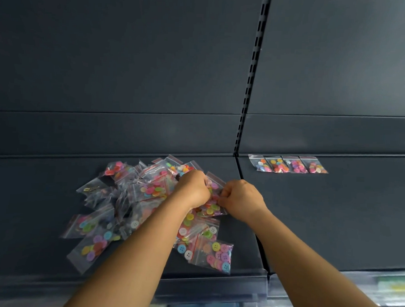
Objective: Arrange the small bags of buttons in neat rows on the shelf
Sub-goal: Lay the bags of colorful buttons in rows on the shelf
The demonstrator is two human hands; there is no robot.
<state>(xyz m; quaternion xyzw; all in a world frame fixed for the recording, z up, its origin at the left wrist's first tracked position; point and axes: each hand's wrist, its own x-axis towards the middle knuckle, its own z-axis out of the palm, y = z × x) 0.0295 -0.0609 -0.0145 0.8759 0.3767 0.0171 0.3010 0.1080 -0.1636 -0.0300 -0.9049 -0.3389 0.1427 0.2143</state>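
The dark shelf (332, 215) ran wide before me, split by a slotted upright (252, 70). On its left section lay a loose heap of button bags (131, 196); on the right section, against the back panel, stood a tidy row of four bags (288, 164). My left hand (192, 187) and right hand (240, 198) both pinched one bag (212, 205) at the heap's right edge, fingers curled on the plastic.

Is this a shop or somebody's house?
Probably a shop. The dark metal shelf has a slotted upright like store racks, a clear price strip runs along its front edge, and many identical bags of buttons lie in a pile, with a row of four bags already laid out.
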